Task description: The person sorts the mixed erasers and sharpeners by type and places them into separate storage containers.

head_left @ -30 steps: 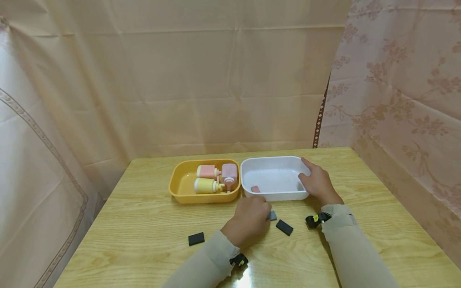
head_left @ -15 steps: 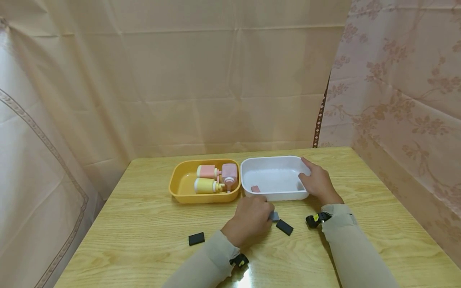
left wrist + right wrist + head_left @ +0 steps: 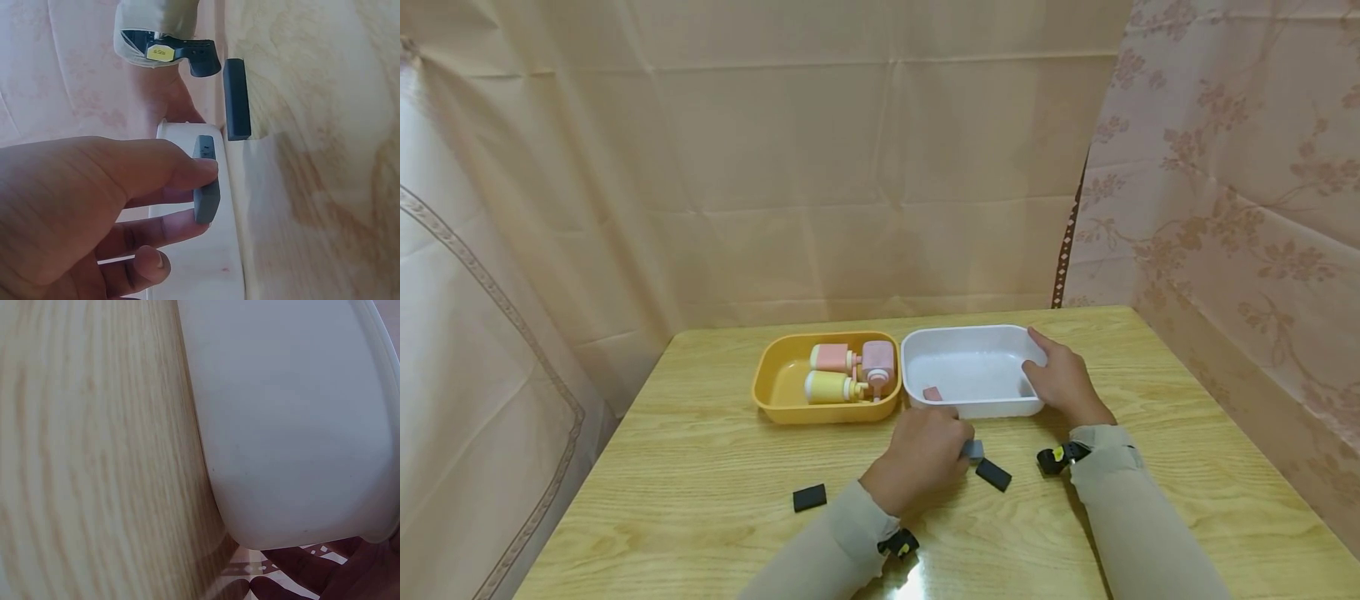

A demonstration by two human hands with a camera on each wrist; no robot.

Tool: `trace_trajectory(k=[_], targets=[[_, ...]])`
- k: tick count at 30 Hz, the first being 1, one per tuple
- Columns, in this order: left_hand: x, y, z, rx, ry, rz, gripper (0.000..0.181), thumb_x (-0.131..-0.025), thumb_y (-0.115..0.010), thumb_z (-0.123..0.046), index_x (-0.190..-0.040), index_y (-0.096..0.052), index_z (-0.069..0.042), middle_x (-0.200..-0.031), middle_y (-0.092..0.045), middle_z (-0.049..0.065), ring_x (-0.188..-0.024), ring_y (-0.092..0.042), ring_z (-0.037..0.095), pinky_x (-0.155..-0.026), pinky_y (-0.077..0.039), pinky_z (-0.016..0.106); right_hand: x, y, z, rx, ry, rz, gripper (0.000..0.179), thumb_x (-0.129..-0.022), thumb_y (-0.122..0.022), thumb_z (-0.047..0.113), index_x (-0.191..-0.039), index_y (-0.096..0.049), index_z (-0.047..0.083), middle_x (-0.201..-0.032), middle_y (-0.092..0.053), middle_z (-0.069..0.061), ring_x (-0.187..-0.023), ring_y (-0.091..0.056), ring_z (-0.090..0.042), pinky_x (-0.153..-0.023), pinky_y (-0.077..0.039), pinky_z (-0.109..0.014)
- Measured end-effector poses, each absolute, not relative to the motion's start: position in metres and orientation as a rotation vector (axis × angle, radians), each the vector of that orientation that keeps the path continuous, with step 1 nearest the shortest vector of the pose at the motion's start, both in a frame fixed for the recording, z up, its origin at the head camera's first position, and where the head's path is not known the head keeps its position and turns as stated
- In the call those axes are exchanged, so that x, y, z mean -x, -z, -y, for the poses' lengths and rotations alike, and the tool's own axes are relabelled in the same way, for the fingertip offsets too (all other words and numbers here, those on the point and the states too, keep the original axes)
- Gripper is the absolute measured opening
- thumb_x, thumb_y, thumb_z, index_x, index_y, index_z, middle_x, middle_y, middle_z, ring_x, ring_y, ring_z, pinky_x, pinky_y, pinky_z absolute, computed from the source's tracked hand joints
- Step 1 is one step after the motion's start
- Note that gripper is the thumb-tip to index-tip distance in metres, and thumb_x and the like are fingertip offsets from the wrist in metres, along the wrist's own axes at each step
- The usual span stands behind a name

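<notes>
My left hand (image 3: pixel 925 458) pinches a small grey rectangular block (image 3: pixel 207 203) between thumb and fingertips, just in front of the white bin (image 3: pixel 977 409). In the left wrist view the block is above the table, on its narrow side. My right hand (image 3: pixel 1062 385) holds the bin's right end, thumb inside over the rim, other fingers around the outside. A small pink block (image 3: pixel 932 393) lies inside the bin at its front left. One black block (image 3: pixel 994 475) lies on the table right beside the grey one; another black block (image 3: pixel 809 497) lies left of my left forearm.
A yellow bin (image 3: pixel 767 408) stands against the white bin's left side. It contains a pink pump bottle (image 3: pixel 830 357), a yellow pump bottle (image 3: pixel 825 387) and a lilac pump bottle (image 3: pixel 877 357). Curtains (image 3: pixel 880 192) hang behind the wooden table (image 3: pixel 715 467).
My left hand has shifted slightly right with the grey block, closer to the black block. My right hand and both bins have stayed in place.
</notes>
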State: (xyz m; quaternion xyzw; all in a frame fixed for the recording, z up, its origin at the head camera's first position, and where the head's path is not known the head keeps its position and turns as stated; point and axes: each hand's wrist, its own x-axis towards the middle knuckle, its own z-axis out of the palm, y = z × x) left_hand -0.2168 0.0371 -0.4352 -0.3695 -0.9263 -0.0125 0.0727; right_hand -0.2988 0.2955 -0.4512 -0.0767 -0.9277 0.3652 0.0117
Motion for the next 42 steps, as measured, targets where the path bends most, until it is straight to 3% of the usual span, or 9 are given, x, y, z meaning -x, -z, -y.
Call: trace_trajectory(k=[17,42], targets=[[0.216,0.422,-0.039,1.121,0.0,2.72,0.02,-0.091,-0.077,-0.045,-0.099,-0.079,-0.027,-0.083,-0.065,-0.008,-0.066,-0.051,0.007,-0.053,-0.042,0.023,0.298,0.449,-0.297,0.245,-1.142,2.9,0.069,-0.105,-0.05,0.022,-0.167,-0.018,0.019,-0.168,-0.023,-0.024,-0.152,-0.027,-0.051,-0.115,-0.034,-0.065],[0.228,0.402,-0.04,1.059,0.065,2.621,0.011,-0.089,-0.076,-0.034,-0.097,-0.081,-0.028,-0.082,-0.066,-0.008,-0.064,-0.053,0.008,-0.052,-0.043,0.024,0.3,0.453,-0.297,0.238,-1.164,2.877,0.069,-0.104,-0.05,0.022,-0.166,-0.02,0.019,-0.168,-0.025,-0.023,-0.151,-0.032,-0.048,-0.115,-0.036,-0.065]])
